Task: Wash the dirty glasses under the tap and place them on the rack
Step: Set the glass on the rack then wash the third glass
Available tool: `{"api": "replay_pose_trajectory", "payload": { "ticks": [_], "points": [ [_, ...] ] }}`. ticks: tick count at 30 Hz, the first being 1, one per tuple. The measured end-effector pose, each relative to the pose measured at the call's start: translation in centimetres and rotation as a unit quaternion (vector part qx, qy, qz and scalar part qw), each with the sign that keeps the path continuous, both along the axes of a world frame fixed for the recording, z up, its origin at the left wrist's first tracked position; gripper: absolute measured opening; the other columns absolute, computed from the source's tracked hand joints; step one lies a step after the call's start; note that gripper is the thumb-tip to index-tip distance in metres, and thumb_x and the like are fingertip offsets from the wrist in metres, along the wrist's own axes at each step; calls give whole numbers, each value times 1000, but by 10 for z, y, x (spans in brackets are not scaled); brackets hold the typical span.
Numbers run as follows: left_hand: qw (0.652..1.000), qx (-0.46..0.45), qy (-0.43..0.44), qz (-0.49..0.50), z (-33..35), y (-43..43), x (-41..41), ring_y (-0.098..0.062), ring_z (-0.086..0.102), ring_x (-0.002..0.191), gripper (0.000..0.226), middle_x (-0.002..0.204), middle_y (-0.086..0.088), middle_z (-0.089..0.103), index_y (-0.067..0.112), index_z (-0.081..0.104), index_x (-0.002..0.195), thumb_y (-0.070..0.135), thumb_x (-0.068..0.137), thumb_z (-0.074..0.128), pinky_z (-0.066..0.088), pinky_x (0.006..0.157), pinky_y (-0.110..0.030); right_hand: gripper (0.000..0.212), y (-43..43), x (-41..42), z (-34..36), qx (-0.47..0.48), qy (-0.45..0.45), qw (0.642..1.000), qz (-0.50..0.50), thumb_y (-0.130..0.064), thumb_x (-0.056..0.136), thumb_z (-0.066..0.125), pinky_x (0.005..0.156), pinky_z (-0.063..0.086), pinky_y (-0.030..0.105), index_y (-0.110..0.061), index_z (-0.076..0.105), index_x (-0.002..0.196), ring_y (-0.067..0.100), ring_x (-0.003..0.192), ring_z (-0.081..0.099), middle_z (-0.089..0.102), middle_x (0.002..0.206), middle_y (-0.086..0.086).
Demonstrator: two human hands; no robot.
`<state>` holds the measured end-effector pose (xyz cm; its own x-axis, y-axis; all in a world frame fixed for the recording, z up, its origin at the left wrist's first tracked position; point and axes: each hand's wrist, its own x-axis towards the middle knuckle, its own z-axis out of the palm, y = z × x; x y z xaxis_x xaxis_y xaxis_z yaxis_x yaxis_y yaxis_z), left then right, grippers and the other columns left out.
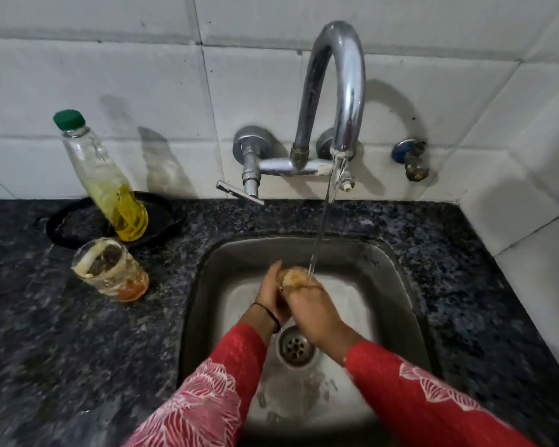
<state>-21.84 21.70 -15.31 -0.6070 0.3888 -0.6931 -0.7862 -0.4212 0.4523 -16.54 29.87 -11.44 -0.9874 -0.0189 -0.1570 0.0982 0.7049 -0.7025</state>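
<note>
Item: glass (pixel 296 276), gripped by both sets of fingers, right hand (pixel 313 309) curled round it, left hand (pixel 271 293) cupping its left side. Its long axis ran up and away from the palms, mouth touching the stream from the tap (pixel 334 91). Both wrists were angled down into the sink (pixel 391 279). A second dirty glass (pixel 110 269) stood upright well left of the fingers, nearer the left hand, just before a bottle (pixel 110 182); no rack was in view.

The left hand (pixel 270 293) and right hand (pixel 313 309) cover most of the glass (pixel 293 276); only one end shows. The sleeves (pixel 207 391) leave the bottom edge. The near-left table (pixel 46 398) is blurred.
</note>
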Motion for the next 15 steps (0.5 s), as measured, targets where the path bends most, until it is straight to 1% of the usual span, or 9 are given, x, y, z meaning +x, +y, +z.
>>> {"api": "replay_pose_trajectory", "payload": {
  "ticks": [2,5,6,8,9,11,12,13,15],
  "points": [
    [999,18,21,44,-3,3,5,-22,70,71,54,77,-11,72,5,67,88,49,95,36,51,76,-32,25,-16,-11,2,-93,-41,986,-133,-11,87,44,82,46,27,-11,69,88,20,91,62,70,96,6],
    [996,-22,43,71,-3,7,7,-17,65,72,42,77,-7,66,15,59,77,49,95,40,51,74,-29,19,-30,-24,2,-317,-98,894,-300,-4,86,58,92,53,36,-13,75,86,22,96,69,75,96,6],
    [996,-40,47,65,-3,6,3,-18,62,73,41,77,-8,64,15,57,77,48,95,41,50,73,-28,20,-30,-19,-2,-297,-90,907,-285,-2,87,57,93,53,38,-12,74,89,25,98,68,74,97,9],
    [997,-72,12,-5,8,1,0,-22,61,74,49,70,-11,67,11,60,78,52,95,39,49,71,-30,23,-21,1,-4,-63,-7,991,-118,4,87,50,95,47,44,1,67,103,35,106,61,67,106,21],
    [996,-79,-13,-39,15,-2,-1,-25,61,74,54,65,-13,69,7,62,80,54,94,39,49,69,-32,26,-9,10,-9,65,49,997,-6,6,87,47,96,42,49,7,64,107,41,109,57,63,111,28],
    [993,-86,-22,-76,23,-5,-3,-27,61,75,58,60,-13,70,4,63,84,55,95,38,49,66,-34,31,22,15,-14,145,93,974,147,-4,91,42,98,40,52,4,63,112,42,114,54,61,116,26],
    [993,-85,-17,-83,23,-6,-3,-26,62,76,57,62,-13,71,3,63,87,54,95,38,49,66,-34,33,29,17,-8,108,73,979,154,-17,95,40,99,43,44,-7,65,115,31,115,57,63,118,14],
    [993,-76,-18,-85,21,-6,-3,-26,64,77,57,67,-14,72,2,64,88,54,95,39,50,68,-35,30,25,19,3,10,24,995,100,-30,98,42,98,48,33,-19,64,115,15,111,60,65,116,0],
    [998,-31,-6,-56,18,-4,2,-25,69,74,59,74,-14,73,2,71,83,52,94,40,53,70,-34,19,5,11,3,-180,-49,980,-77,-29,95,53,87,52,24,-24,66,107,6,99,64,68,105,-8]
  ]
}}
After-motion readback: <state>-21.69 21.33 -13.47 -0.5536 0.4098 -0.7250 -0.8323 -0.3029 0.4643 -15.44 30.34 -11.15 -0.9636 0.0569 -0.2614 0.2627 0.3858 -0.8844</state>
